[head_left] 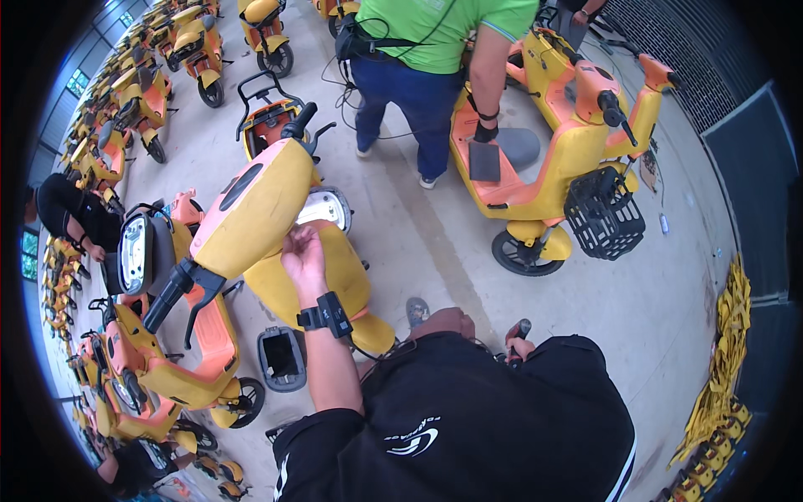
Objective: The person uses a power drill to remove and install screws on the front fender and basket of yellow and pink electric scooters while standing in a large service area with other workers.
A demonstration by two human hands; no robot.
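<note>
My left hand [304,255] is raised with its fingers curled together, right at the lower edge of the scooter's yellow-and-pink handlebar cover [259,205]. What the fingers hold, if anything, is hidden. Below that hand is the scooter's rounded yellow front panel [322,280]. A black device is strapped round my left wrist. Low on the right, beside my body, my right hand [520,347] is closed round a black-and-red cordless drill [519,329]. My body covers part of that hand.
A grey open bin-like shell [282,360] lies on the floor at left. Ahead, a person in a green shirt [427,33] touches another yellow scooter [544,159] with a black basket [604,217]. Scooter rows fill the left; yellow parts [723,351] are heaped far right.
</note>
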